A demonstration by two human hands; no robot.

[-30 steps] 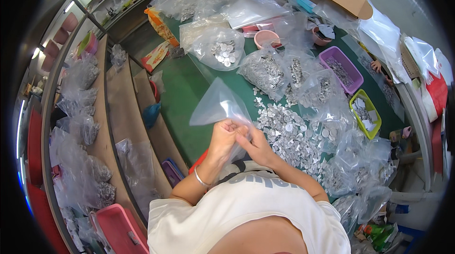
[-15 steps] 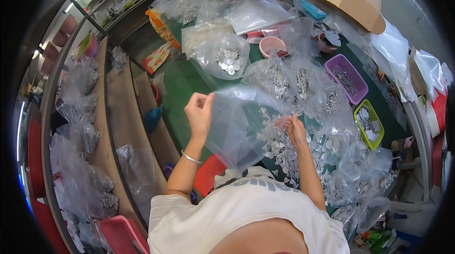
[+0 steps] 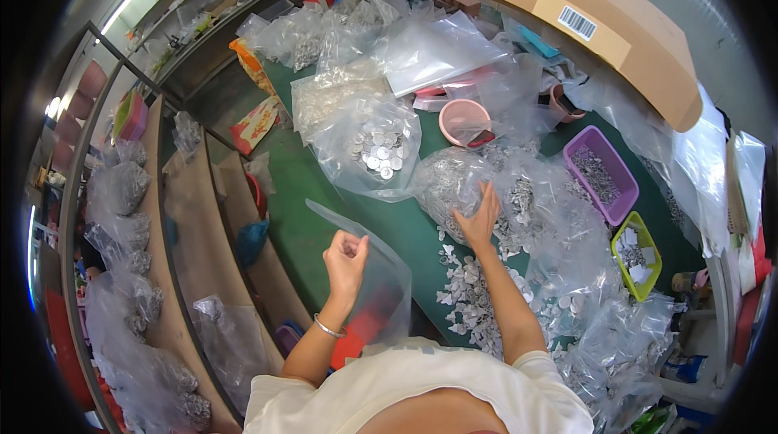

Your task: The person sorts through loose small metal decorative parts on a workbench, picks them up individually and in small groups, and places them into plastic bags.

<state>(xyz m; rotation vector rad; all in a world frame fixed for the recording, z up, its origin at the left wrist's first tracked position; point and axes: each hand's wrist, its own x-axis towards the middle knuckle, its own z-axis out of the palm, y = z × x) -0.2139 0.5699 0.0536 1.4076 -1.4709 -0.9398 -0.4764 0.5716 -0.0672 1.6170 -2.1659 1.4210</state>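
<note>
My left hand (image 3: 346,258) is closed on the upper edge of a clear plastic bag (image 3: 379,284), which hangs limp and looks flat beside my wrist. With fingers spread, my right hand (image 3: 481,218) rests on a bulging clear bag of small silvery metal parts (image 3: 447,184) on the green table. Below that hand lies a loose pile of small grey-silver pieces (image 3: 473,298). Left of the bulging bag, an open clear bag holds shiny round discs (image 3: 381,152).
A pink bowl (image 3: 464,122), a purple basket (image 3: 602,173) of small metal parts and a yellow-green basket (image 3: 636,254) stand to the right. A large cardboard box (image 3: 583,17) sits at the far right. Shelves with filled bags (image 3: 121,219) run along the left.
My right hand has let go of the clear bag and moved up onto the bulging bag of metal parts. The clear bag now hangs from my left hand alone, which has come lower.
</note>
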